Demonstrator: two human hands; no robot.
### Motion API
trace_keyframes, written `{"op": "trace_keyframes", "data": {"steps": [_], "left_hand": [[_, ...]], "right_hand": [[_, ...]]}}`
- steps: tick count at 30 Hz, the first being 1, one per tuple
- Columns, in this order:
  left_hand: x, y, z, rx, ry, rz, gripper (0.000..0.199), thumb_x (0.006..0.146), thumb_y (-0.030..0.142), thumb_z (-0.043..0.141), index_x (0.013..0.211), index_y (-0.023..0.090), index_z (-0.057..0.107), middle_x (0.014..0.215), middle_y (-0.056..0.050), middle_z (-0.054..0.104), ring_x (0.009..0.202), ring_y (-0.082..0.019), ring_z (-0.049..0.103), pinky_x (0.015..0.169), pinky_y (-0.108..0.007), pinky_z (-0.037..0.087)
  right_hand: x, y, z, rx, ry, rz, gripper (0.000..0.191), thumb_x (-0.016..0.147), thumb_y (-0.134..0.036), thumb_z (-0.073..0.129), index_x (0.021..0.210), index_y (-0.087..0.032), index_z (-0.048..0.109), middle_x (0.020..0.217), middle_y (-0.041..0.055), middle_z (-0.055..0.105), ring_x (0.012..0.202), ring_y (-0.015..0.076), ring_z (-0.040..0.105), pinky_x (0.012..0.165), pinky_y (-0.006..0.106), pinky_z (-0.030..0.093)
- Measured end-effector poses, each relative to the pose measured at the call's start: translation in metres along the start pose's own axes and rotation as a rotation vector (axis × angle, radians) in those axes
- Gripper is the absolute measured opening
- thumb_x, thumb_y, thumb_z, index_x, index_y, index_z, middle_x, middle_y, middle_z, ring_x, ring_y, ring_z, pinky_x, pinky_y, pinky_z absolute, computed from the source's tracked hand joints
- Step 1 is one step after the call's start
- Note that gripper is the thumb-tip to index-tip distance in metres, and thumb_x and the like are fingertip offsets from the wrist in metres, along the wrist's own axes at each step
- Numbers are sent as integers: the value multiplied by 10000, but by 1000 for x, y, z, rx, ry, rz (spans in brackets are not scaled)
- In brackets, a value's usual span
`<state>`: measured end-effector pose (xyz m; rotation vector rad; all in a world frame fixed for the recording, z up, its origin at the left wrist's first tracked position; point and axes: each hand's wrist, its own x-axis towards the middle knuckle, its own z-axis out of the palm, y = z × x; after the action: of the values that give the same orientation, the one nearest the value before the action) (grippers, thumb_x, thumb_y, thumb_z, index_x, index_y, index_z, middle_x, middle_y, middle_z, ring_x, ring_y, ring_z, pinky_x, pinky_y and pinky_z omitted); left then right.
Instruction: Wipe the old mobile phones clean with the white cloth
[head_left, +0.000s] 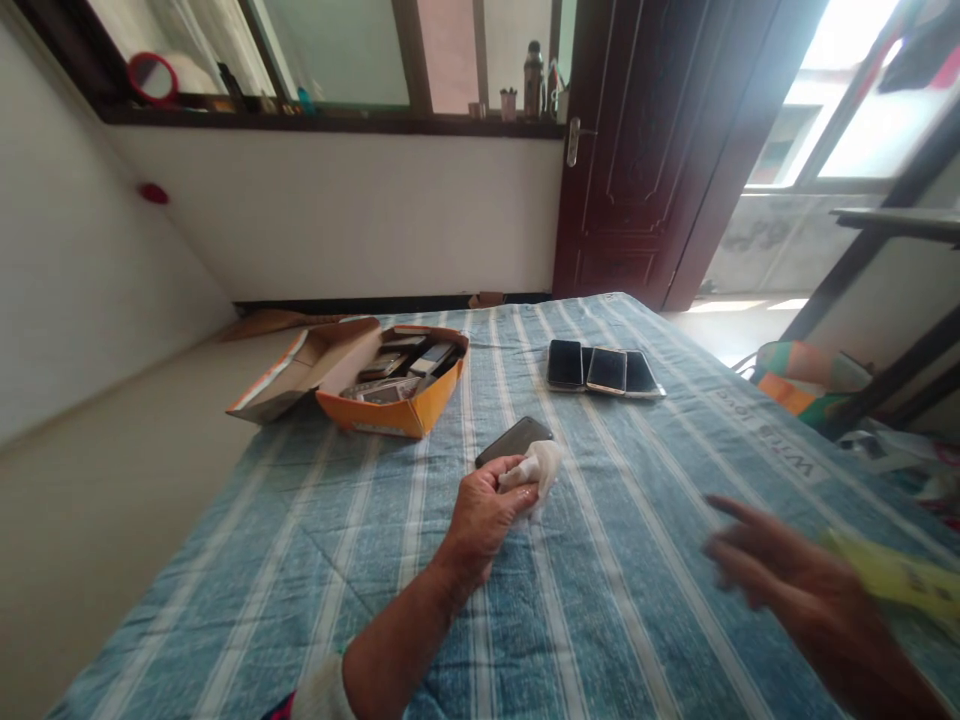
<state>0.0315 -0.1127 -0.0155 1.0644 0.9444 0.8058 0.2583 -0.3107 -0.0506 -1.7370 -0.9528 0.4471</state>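
Note:
A crumpled white tissue (550,463) is pinched in my left hand (484,515), near the middle of the striped blue cloth (375,560). Just beyond that hand lies a dark phone (514,440), partly covered by the fingers and tissue. My right hand (780,565), blurred by motion, is over the cloth at the right, its fingers apart and nothing in them. Several phones rest together farther back, among them a black one (565,363) and a gold-edged one (607,371).
An orange box (427,408) with its lid open holds several phones at the back left. A yellow packet (900,580), blurred, lies beside my right hand. Beyond the cloth's far edge are a white wall (337,215) and a dark red door (637,150).

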Motion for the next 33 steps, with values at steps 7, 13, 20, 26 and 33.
{"op": "trace_keyframes", "data": {"steps": [7, 13, 20, 26, 33], "left_hand": [[0, 10, 0, -71, -55, 18, 420, 538, 222, 823, 936, 139, 721, 752, -25, 714, 657, -140, 626, 615, -229, 470], [17, 10, -13, -174, -58, 3, 441, 559, 232, 844, 958, 137, 683, 778, -30, 712, 661, -138, 633, 630, -241, 482], [34, 7, -24, -244, -95, 5, 354, 629, 218, 791, 944, 144, 648, 818, -19, 694, 728, -131, 625, 670, -225, 486], [41, 6, -28, -32, -86, 48, 274, 658, 297, 766, 862, 140, 672, 730, -15, 666, 671, -141, 599, 627, -235, 474], [46, -4, -33, 457, -6, 291, 293, 767, 403, 656, 615, 152, 651, 611, 19, 534, 585, -109, 468, 536, -225, 361]], "right_hand": [[73, -84, 141, 651, -738, 138, 782, 680, -384, 805, 1374, -270, 463, 1033, 54, 669, 791, 182, 652, 479, 208, 493], [97, -78, 161, 703, -797, 139, 363, 681, -389, 800, 933, -145, 711, 766, 35, 684, 620, 123, 602, 519, 213, 455], [110, -62, 181, 766, -722, 222, 308, 660, -385, 825, 839, -153, 729, 726, 17, 689, 632, 134, 606, 607, 257, 469], [114, -65, 175, 876, -543, 263, 236, 671, -339, 815, 816, -174, 728, 707, 3, 686, 634, 128, 594, 622, 244, 459], [106, -65, 180, 964, -609, 245, 187, 696, -315, 799, 826, -198, 733, 717, 3, 693, 618, 126, 603, 595, 239, 472]]}}
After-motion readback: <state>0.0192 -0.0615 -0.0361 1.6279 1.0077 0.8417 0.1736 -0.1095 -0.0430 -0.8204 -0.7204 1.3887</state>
